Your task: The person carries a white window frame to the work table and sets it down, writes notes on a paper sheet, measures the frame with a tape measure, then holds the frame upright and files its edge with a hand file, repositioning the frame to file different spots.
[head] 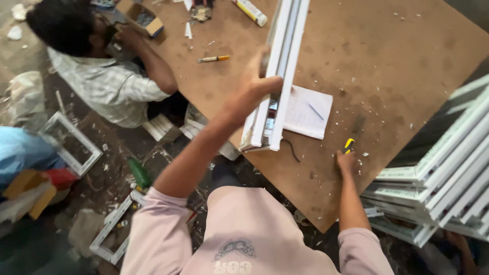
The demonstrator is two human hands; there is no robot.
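My left hand (254, 89) grips a long white plastic window profile (282, 56) that lies along the brown board table (387, 66), its near end over the table's edge. My right hand (347, 162) rests on the table near its front edge, closed around a small tool with a yellow and black handle (349, 144). A white sheet of paper (308, 112) with a pen on it lies under and beside the profile.
Another person (102, 71) bends at the table's left side by a cardboard box (141, 15). A yellow-handled screwdriver (214, 59) and a sealant tube (250, 11) lie on the table. Stacked white frames (448, 173) stand at right. Frame offcuts litter the floor.
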